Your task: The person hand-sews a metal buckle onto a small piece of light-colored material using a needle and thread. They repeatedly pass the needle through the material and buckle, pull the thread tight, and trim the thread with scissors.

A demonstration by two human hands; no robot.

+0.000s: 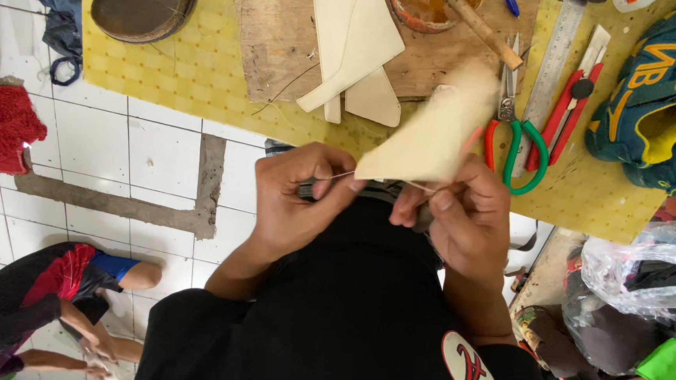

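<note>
Head view: looking down at both hands, close over lap, near desk (204, 72) edge.
Left hand (298, 199): fingers closed, pinching thin pale thread (339, 174) and a dark tool, partly hidden.
Right hand (462, 213): fingers closed on lower edge of cream leather piece (435, 137), blurred.
Thread: runs taut betw. the two hands, meets the piece just by right fingers.
Beyond fingers: more cream cut pieces (355, 42) on wood board (284, 54), scissors (517, 142) up-right, steel ruler (553, 58).
Progress: stitching looks under way; stitches done/left can't tell.
</note>
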